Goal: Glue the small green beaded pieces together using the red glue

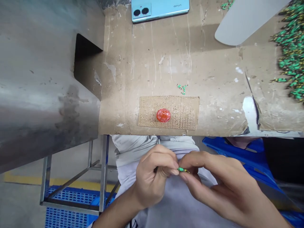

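Observation:
My left hand [156, 174] and my right hand [213, 180] meet in front of my lap, below the table's front edge. Between their fingertips is a small green piece [180, 169] with a yellowish-black end pointing right. Thumb and forefinger of the left hand pinch its left end, which they hide. The right thumb and forefinger close on it from the other side. On the table ahead, a red oval object [163, 115] sits on a speckled cardboard strip [185, 114]. Just beyond the strip lie several tiny green pieces [182, 88].
A large heap of green and yellowish pieces [293, 57] covers the table's right side. A light blue phone [163, 9] lies at the back, near a white rounded panel [244, 22]. Metal casing [47, 79] stands at left, above a metal frame [103, 177] and blue crate [68, 212].

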`<state>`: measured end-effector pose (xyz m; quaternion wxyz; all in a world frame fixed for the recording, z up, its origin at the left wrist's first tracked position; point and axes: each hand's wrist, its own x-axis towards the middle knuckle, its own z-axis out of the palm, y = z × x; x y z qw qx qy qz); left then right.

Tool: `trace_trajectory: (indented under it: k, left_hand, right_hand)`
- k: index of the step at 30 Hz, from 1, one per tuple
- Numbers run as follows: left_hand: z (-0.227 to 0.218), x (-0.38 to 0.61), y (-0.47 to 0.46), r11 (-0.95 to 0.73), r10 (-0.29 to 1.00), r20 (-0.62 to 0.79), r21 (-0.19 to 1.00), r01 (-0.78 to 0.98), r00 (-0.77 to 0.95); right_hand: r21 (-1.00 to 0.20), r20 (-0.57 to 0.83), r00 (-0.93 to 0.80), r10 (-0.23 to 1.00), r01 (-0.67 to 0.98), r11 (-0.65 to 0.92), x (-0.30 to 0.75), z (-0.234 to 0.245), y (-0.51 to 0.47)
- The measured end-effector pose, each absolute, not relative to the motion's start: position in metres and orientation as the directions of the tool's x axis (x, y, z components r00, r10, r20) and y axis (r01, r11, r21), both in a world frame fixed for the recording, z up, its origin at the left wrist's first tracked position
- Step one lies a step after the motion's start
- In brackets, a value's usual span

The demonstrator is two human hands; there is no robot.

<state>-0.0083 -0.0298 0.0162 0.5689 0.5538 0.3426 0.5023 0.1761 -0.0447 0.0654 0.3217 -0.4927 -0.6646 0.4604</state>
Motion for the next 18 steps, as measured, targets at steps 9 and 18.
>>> trace_trajectory:
  k: [9,18]
  left_hand:
    - [0.030,-0.011,-0.024,0.049,0.954,-0.010,0.991,-0.122,0.300]
    - [0.049,-0.016,-0.026,0.079,0.938,-0.106,0.992,0.096,0.329]
  right_hand:
    - [-0.856,0.162,-0.302,0.939,0.431,0.286,0.175,0.059,-0.043]
    - [-0.661,0.322,-0.429,0.844,0.535,0.525,0.189,0.047,-0.048]
